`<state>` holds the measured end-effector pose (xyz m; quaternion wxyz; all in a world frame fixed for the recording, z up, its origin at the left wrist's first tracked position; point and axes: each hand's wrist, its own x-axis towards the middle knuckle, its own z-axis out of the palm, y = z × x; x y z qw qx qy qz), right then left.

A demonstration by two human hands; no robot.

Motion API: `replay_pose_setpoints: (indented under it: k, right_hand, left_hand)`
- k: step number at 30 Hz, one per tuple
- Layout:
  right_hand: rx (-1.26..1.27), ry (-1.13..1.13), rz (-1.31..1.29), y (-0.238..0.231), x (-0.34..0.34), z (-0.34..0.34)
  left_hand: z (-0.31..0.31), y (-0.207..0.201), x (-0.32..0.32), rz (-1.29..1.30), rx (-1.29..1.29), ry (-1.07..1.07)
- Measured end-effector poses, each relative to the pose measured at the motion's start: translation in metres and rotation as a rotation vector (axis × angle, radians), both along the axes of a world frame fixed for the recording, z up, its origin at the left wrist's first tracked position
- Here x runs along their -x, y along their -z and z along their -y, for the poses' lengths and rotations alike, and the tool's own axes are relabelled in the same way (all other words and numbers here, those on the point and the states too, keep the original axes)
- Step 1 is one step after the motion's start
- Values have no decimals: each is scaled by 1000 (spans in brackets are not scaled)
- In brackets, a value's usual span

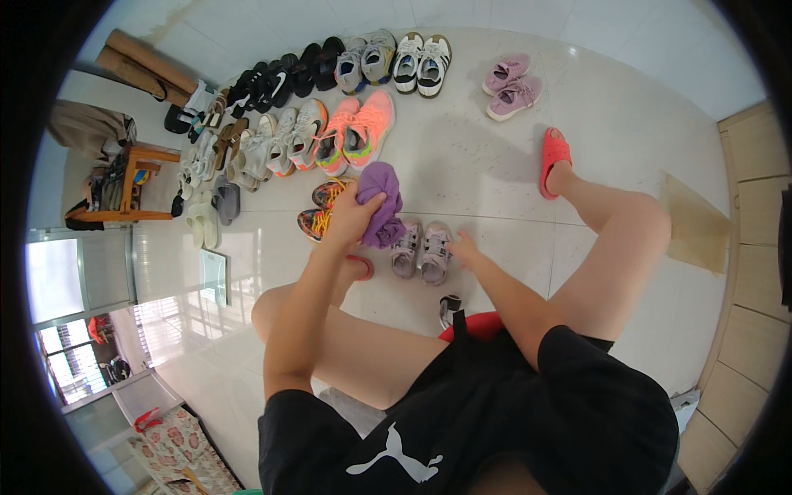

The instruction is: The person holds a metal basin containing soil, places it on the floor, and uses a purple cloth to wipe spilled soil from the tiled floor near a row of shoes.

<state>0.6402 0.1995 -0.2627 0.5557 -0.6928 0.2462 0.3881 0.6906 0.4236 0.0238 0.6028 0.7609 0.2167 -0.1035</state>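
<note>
Left hand (351, 216): closed, gripping bunched purple cloth (381, 202).
Right hand (464, 247): fingers loosely open, touching pale sneakers (421, 250).
Sneakers: toes toward person, lengthwise near-far.

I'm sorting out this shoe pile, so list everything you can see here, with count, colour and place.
Small sneakers: pair, pale lilac-grey, floor by the hands.
Cloth: one, purple, in left hand.
Multicoloured sneakers: pair, orange-yellow-dark, behind left hand.
Bright sneakers: pair, coral-orange, middle row.
Pink sneakers: pair, mauve, far right.
Shoe rows: many, white, black, tan, far left.
Wooden stool: one, orange-brown, left.
Slide sandal: one, coral, on right foot.
Left hand: grips cloth.
Right hand: touching the small sneakers.
</note>
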Motion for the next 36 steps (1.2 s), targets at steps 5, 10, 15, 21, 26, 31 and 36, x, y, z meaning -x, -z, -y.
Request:
replay_pose_setpoints:
  k: [5, 10, 15, 21, 26, 31, 36]
  right_hand:
    - [188, -252, 154, 34, 28, -28]
    - [260, -212, 216, 23, -53, -17]
    - [422, 257, 822, 18, -219, 20]
    - [791, 218, 835, -17, -402, 64]
    - [795, 5, 448, -18, -455, 76]
    - [861, -336, 609, 30, -487, 157]
    - [714, 339, 839, -14, -464, 141]
  left_hand:
    - [24, 34, -33, 45, -132, 69]
    - [36, 62, -69, 72, -228, 97]
    - [59, 83, -103, -20, -196, 121]
    - [58, 94, -124, -131, -55, 87]
    - [49, 85, -123, -210, 48, -2]
    - [42, 109, -110, -189, 70, 44]
    - [40, 73, -110, -139, 50, 40]
